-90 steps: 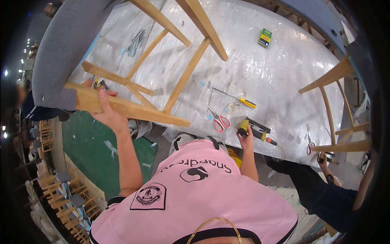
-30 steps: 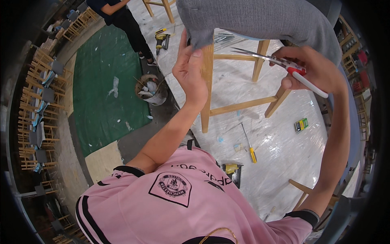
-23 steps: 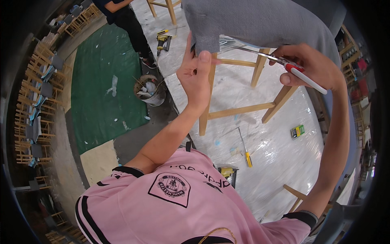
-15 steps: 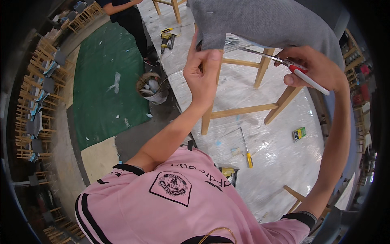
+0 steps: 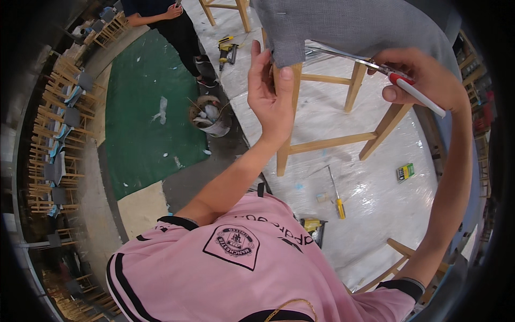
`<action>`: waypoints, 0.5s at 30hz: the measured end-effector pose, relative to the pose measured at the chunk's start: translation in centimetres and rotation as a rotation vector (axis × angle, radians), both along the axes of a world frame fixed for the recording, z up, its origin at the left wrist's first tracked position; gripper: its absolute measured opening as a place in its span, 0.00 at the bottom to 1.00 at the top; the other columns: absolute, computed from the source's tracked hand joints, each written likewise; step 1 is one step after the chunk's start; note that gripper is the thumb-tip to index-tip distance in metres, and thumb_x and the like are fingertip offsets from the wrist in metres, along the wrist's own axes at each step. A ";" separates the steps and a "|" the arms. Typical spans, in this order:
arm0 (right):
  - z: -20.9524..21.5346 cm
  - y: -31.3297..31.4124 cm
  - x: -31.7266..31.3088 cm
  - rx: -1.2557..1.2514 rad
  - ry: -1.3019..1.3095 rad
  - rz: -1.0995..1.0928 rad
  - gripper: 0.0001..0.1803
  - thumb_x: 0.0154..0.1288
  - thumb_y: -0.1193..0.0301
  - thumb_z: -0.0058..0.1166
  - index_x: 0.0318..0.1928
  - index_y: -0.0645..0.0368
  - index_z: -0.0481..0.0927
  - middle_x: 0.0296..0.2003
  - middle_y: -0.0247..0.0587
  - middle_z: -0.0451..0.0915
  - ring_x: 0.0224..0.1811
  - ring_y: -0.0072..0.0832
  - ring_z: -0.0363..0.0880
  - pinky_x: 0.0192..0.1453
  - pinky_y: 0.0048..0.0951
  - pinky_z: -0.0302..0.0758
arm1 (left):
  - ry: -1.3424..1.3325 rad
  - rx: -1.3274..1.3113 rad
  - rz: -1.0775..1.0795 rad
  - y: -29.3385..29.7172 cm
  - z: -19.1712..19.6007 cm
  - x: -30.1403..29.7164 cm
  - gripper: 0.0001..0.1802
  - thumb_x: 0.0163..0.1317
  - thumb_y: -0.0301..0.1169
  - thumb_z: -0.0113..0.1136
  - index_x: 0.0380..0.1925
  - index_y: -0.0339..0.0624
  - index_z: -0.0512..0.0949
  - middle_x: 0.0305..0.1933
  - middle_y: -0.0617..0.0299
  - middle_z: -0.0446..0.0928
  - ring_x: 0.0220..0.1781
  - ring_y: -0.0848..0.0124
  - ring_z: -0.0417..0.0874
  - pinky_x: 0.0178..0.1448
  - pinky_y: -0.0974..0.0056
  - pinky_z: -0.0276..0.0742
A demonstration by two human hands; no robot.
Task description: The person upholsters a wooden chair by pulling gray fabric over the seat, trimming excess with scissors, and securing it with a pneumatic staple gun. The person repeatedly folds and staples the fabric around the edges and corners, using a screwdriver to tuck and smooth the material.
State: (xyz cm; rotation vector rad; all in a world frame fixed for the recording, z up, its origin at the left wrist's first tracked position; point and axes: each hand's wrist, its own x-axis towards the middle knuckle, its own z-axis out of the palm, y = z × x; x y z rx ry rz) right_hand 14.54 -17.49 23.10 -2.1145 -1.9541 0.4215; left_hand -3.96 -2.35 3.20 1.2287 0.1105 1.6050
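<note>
A wooden chair frame stands on the plastic-wrapped table, with grey fabric over its upper part. The fabric's lower corner hangs at the top of the nearest leg. My left hand is at that corner, thumb against the leg and fingers apart beside the cloth edge. Scissors with red and white handles are in my right hand, whose fingers wrap the grips. Their blades point left along the fabric's lower edge, tips near the corner. Whether they touch the cloth I cannot tell.
On the table lie a yellow-handled screwdriver, a small green box and two yellow staple guns. A bucket of scraps stands on the floor by the table edge. Beyond it a person stands; stacked chairs line the left.
My left fingers have loosened and spread from their pinch at the fabric corner. The scissors stay in my right hand beside the cloth. The whole view has shifted slightly.
</note>
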 end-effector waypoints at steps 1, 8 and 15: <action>0.0 0.0 -0.1 0.009 -0.002 0.002 0.34 0.58 0.46 0.73 0.53 0.61 0.85 0.37 0.42 0.87 0.38 0.29 0.86 0.45 0.29 0.83 | 0.004 -0.012 -0.004 0.0 0.0 -0.1 0.23 0.74 0.29 0.62 0.66 0.34 0.71 0.84 0.42 0.48 0.76 0.61 0.69 0.76 0.59 0.67; 0.1 0.7 0.2 0.002 -0.073 0.024 0.32 0.60 0.47 0.73 0.51 0.61 0.86 0.35 0.39 0.86 0.36 0.26 0.85 0.45 0.26 0.82 | 0.002 0.110 0.035 0.5 -0.5 -0.3 0.23 0.73 0.29 0.64 0.65 0.33 0.75 0.85 0.40 0.46 0.80 0.59 0.65 0.77 0.58 0.65; -0.1 0.9 0.7 -0.004 -0.028 -0.034 0.44 0.48 0.36 0.73 0.53 0.61 0.86 0.38 0.43 0.87 0.36 0.32 0.84 0.46 0.32 0.83 | 0.201 -0.136 -0.001 -1.0 1.8 -0.5 0.14 0.68 0.33 0.70 0.41 0.29 0.85 0.81 0.34 0.57 0.78 0.60 0.68 0.71 0.63 0.67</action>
